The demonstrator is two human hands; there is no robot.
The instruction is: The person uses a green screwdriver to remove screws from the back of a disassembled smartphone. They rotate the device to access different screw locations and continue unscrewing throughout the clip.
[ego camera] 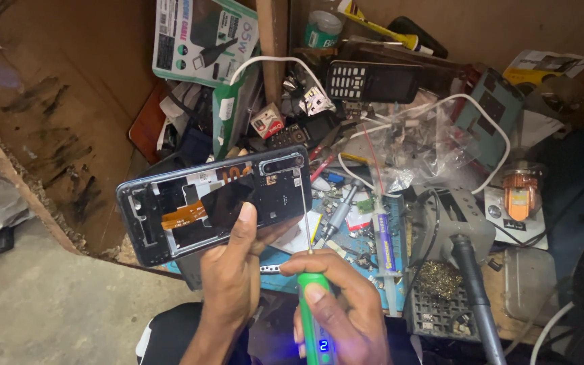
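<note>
Cluttered repair bench point(373, 203) below: the left hand point(228, 270) grips an opened phone frame point(214, 203) aloft, while the right hand point(339, 304) closes around a green electric screwdriver point(313, 318), tip at the frame's edge.

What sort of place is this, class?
Probably a phone repair bench: the left hand holds an opened smartphone, the right hand a green electric screwdriver, beside a soldering iron stand.

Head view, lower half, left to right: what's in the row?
Opened phone → left hand → green electric screwdriver in right hand → syringe → brass wool tip cleaner → soldering iron handle.
</note>
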